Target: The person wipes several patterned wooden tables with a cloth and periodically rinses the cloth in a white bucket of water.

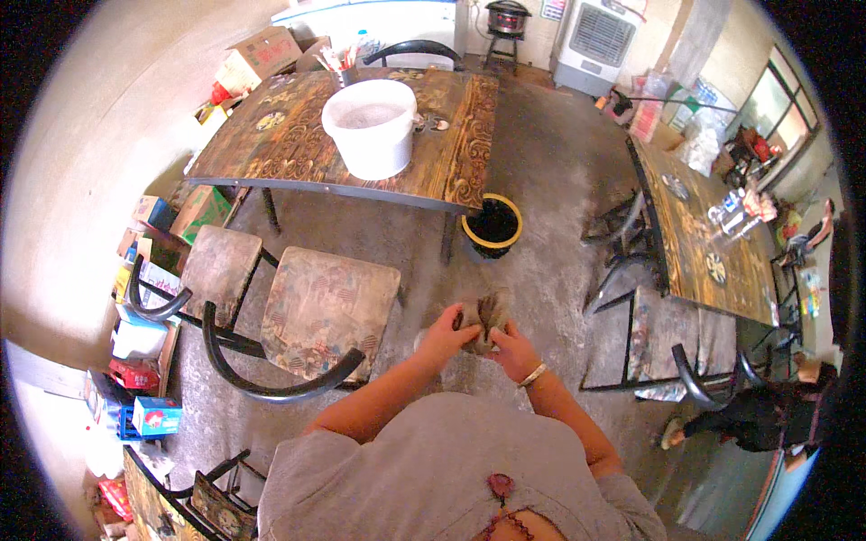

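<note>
In front of my body, both hands hold a crumpled grey-brown cloth (488,312), blurred, with a dark patch in its middle. My left hand (445,336) pinches its left side, thumb towards the centre. On the other side my right hand (515,353), with a pale bracelet at the wrist, grips the lower right part. The cloth hangs in the air above the concrete floor. Beyond it stands a black bucket with a yellow rim (517,215), beside a table leg. A white plastic bucket (376,152) rests on the patterned wooden table (298,152), its contents greyish.
Two padded chairs (325,308) stand to the left, near cardboard boxes (203,213) along the wall. At right is another wooden table (697,223) with chairs tucked by it. A person (758,412) is at the far right. An air cooler (599,44) stands at the back.
</note>
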`<state>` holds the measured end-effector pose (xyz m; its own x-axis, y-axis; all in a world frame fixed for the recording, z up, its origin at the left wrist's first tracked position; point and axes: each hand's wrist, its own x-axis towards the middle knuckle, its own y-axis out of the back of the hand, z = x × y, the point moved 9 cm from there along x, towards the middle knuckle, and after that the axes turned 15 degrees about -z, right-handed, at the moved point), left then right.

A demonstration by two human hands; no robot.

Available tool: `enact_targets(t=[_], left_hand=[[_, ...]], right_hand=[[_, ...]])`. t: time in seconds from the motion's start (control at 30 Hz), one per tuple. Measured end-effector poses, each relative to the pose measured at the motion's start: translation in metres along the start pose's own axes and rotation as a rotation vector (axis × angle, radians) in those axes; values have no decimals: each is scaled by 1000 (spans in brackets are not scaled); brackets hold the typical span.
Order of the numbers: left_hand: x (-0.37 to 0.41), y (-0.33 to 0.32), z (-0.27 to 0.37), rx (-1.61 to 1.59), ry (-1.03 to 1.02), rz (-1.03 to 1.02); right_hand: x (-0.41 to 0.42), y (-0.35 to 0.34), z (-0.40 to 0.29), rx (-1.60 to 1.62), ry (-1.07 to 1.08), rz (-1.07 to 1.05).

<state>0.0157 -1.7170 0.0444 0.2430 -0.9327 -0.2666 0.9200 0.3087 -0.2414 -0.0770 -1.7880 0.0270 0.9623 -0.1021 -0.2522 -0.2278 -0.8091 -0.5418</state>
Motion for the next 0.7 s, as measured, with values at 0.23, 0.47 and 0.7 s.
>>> enact_targets(t=[0.23, 0.47, 0.7], left_hand=[[68, 70, 67, 477, -215, 39], [114, 165, 219, 518, -535, 375], [86, 259, 331, 1032, -898, 954]], right_hand=[[89, 8, -78, -59, -93, -5], [215, 86, -164, 204, 58, 106], [337, 4, -303, -732, 271, 47]])
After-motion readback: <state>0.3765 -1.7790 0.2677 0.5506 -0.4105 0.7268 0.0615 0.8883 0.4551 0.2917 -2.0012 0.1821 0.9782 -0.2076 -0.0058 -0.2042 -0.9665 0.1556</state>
